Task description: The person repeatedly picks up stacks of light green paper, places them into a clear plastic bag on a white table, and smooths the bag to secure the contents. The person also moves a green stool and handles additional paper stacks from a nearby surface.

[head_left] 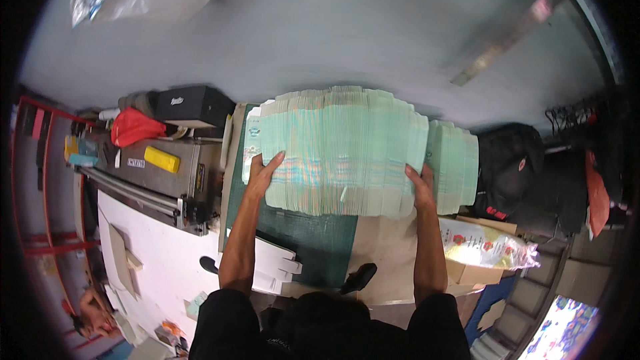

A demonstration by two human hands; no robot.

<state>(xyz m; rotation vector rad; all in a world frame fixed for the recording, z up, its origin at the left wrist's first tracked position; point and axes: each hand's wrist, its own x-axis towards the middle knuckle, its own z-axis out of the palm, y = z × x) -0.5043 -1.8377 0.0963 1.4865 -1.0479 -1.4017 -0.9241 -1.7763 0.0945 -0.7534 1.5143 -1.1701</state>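
A long row of pale green, thin flattened cartons [343,140] stands on edge against the grey wall, tightly packed. My left hand [264,168] grips its left end, with the thumb on the near side. At the opposite end my right hand [421,183] grips the row in the same way, so both hands clasp it between them. The fingers are partly hidden by the cartons. A printed white carton end shows beyond my left hand. Just right of my right hand stands a shorter group of similar green cartons [455,167].
Under the row lies a dark green cutting mat [307,233] on the worktable, with a white flat carton [270,263] near its front. At left are a metal machine with a yellow block [162,159] and a black box [193,107]. A black backpack [510,167] sits at right, near a plastic-wrapped pack [487,243].
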